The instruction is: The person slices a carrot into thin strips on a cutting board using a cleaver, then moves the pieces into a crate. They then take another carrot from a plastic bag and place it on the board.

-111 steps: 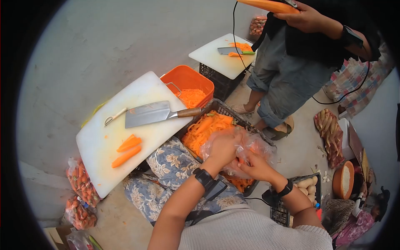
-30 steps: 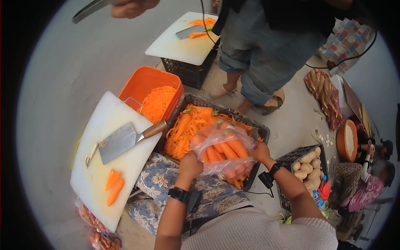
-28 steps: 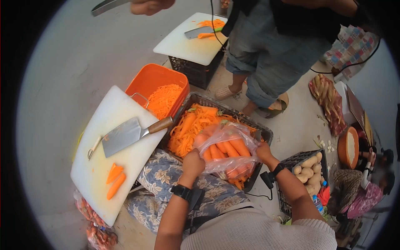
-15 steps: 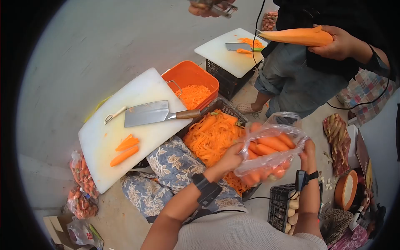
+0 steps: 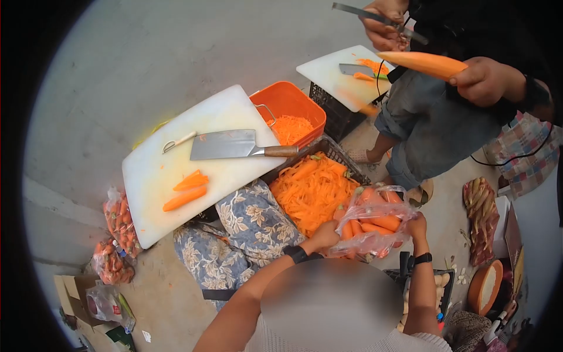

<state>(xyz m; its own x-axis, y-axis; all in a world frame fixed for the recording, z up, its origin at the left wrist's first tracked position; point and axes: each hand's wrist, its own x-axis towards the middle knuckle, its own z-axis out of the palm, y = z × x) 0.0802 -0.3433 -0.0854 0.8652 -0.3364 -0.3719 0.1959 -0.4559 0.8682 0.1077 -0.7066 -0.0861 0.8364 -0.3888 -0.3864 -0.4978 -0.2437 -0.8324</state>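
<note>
My left hand [image 5: 324, 236] is closed on the left edge of a clear plastic bag [image 5: 378, 242], and my right hand [image 5: 417, 226] grips its right edge. Whole orange carrots [image 5: 384, 222] fill the bag, which is held at the near right side of a black crate [image 5: 346, 158]. Inside that crate lie carrot peelings [image 5: 305, 199] with a few carrots among them. Left of the crate, a white cutting board [image 5: 143, 176] carries a cleaver [image 5: 223, 145], a peeler [image 5: 179, 142] and cut carrot pieces [image 5: 186, 200].
An orange bucket [image 5: 311, 105] holds shredded carrot. Across from me, another person holds a peeled carrot [image 5: 422, 63] and a metal tool [image 5: 381, 22]. Their cutting board [image 5: 328, 79] stands on a crate. Bagged carrots [image 5: 114, 264] lie at left; a cardboard box [image 5: 73, 293] is below.
Both my hands have brought the bag slightly lower, and its opening looks narrower. The other person's tool hand has come closer to their carrot. The whole view has shifted a little.
</note>
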